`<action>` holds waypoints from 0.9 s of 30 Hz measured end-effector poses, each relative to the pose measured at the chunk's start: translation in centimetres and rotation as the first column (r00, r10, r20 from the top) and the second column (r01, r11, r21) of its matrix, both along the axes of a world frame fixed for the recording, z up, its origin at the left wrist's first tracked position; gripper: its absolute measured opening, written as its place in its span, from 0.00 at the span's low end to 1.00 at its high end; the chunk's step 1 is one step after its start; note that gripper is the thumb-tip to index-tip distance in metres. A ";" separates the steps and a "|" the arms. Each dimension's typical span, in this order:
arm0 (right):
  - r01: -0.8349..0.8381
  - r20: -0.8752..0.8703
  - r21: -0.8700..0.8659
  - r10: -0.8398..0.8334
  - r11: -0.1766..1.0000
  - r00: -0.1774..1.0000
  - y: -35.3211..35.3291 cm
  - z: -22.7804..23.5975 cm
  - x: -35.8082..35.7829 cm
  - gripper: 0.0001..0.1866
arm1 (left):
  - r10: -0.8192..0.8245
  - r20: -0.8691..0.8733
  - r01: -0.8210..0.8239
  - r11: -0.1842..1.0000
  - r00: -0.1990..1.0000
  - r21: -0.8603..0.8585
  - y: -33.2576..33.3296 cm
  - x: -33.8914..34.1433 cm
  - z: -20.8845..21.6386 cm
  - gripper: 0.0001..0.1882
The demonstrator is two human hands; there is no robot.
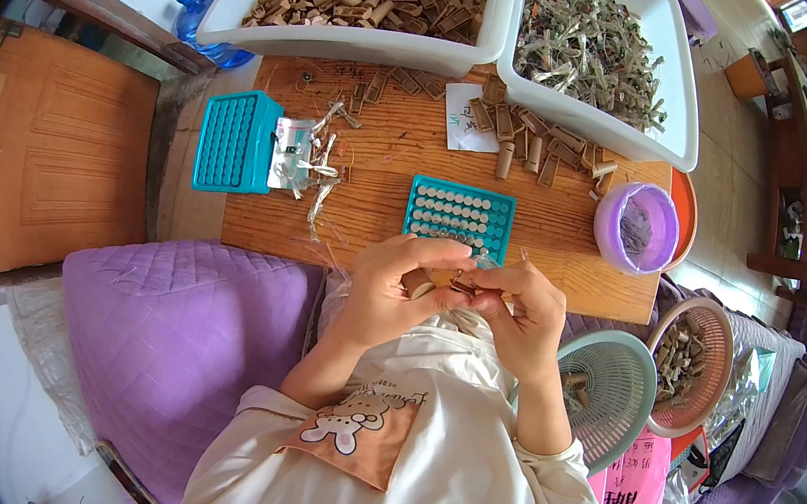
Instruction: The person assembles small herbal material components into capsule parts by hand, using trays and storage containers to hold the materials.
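Both hands meet over my lap at the table's front edge. My left hand (pixel 398 277) is closed around a brown half-tube plastic shell (pixel 418 285), its pale end showing between thumb and fingers. My right hand (pixel 521 312) pinches close beside it, fingertips on a small brown piece (pixel 463 286) with a bit of clear material. Exactly what the right fingers grip is too small to make out. Just beyond the hands lies a teal tray (pixel 500 226) with rows of round, silvery button-like cells in many of its holes.
A white bin of brown shells (pixel 349 42) and a white bin of wired parts (pixel 685 105) stand at the back. Loose shells (pixel 546 154), a teal block (pixel 228 142), wired pieces (pixel 321 182) and a purple bucket (pixel 670 229) share the table. Two baskets (pixel 613 353) stand right.
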State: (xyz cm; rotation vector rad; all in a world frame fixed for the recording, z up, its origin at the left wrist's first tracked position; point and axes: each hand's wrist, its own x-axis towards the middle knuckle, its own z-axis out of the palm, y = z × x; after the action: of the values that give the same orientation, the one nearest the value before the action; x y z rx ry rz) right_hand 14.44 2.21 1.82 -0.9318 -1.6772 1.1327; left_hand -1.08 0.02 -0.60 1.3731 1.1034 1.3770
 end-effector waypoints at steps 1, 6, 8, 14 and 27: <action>0.000 -0.001 0.001 0.000 1.000 1.000 -0.2 -0.1 0.0 0.09 | -0.014 0.030 0.015 0.999 0.999 -0.033 -0.2 0.0 0.1 0.19; 0.050 -0.058 -0.088 -0.056 0.995 0.997 -0.7 -0.5 -0.2 0.08 | -0.038 0.177 0.051 0.997 0.983 -0.065 -0.3 0.5 0.6 0.20; 0.056 -0.055 -0.075 -0.060 0.996 0.997 -0.8 -0.7 -0.2 0.08 | -0.039 0.225 0.057 0.996 0.974 -0.070 -0.4 0.6 0.3 0.20; 0.017 -0.090 -0.144 -0.030 0.989 0.996 -1.1 -0.5 0.2 0.09 | -0.049 0.575 0.189 0.964 0.817 -0.185 -0.4 0.9 -0.1 0.27; 0.127 0.074 0.349 -0.163 0.928 0.984 -1.5 1.1 -0.5 0.12 | -0.036 0.743 0.273 0.941 0.668 -0.199 -2.0 2.1 0.6 0.21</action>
State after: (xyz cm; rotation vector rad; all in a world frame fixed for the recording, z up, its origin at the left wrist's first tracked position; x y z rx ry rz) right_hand 13.92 0.70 2.90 -0.8820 -1.7836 0.6732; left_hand 0.99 -1.98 0.03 0.5572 0.5802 1.3707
